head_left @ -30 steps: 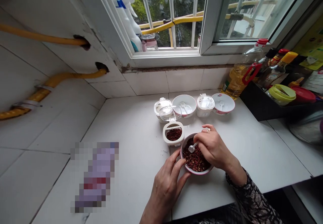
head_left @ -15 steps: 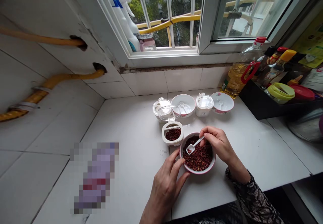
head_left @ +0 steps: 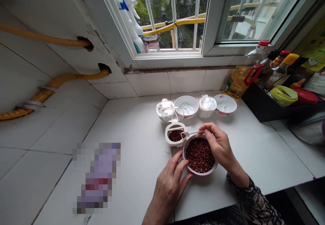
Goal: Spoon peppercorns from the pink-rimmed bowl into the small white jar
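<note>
My right hand (head_left: 217, 144) pinches the handle of a small white spoon (head_left: 194, 132). Its scoop end reaches over the right rim of a white spice jar (head_left: 167, 137), whose clear lid (head_left: 173, 114) is flipped up. Dark red Sichuan peppercorns (head_left: 175, 135) lie in the jar, and a few show at the scoop. A bowl with a pink rim (head_left: 201, 174), filled with the same peppercorns, stands just in front of the jar. My left hand (head_left: 172, 179) grips this bowl's left side, thumb and fingers against its wall.
Behind the jar stand two closed spice jars (head_left: 162, 106) (head_left: 207, 106) and two bowls (head_left: 186, 101) (head_left: 230, 107) with small spoons inside. An oil bottle (head_left: 240, 76) and a black condiment box (head_left: 259, 106) are at the right. A blurred purple packet (head_left: 101, 174) lies left.
My right hand has moved the spoon from above the bowl's peppercorns up and left to the open jar. My left hand stays on the bowl. The view has shifted slightly.
</note>
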The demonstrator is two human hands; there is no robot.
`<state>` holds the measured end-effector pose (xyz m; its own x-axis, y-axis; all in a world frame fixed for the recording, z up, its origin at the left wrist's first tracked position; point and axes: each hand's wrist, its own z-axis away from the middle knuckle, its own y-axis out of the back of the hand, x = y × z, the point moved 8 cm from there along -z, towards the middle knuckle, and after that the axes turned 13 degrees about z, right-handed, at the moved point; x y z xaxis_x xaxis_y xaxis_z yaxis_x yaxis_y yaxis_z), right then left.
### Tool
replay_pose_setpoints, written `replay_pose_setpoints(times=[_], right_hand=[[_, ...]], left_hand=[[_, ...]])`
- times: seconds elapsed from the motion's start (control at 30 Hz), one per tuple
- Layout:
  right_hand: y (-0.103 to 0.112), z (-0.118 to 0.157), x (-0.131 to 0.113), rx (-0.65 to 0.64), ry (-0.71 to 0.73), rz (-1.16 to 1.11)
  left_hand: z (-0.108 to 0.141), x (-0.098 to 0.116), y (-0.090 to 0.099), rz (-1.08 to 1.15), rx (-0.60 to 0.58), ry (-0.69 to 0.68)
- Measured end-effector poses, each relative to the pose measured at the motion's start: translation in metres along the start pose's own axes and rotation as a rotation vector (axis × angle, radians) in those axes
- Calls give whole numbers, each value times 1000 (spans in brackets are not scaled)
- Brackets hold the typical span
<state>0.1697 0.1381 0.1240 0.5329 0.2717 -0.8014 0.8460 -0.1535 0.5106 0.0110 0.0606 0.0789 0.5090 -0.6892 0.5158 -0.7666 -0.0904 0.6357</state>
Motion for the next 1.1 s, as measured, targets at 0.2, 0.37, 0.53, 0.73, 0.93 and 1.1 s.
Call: replay_pose_setpoints(times=[0.2,0.37,0.53,0.73,0.93,1.1], right_hand=[[-22,10,-48,-5,580,395],[1,8,-44,68,514,334],[4,9,-30,-26,451,363],[-31,14,-12,-295,367,408],[-12,6,7,-230,64,237],[0,3,14,-163,-49,145]], left_hand=[[0,2,1,-4,3,-10],[0,1,1,-1,0,-2],[1,-1,0,17,-7,15],[3,-2,-2,21,-15,21],[1,0,0,11,-9,8],[3,-3,-2,16,-24,24]])
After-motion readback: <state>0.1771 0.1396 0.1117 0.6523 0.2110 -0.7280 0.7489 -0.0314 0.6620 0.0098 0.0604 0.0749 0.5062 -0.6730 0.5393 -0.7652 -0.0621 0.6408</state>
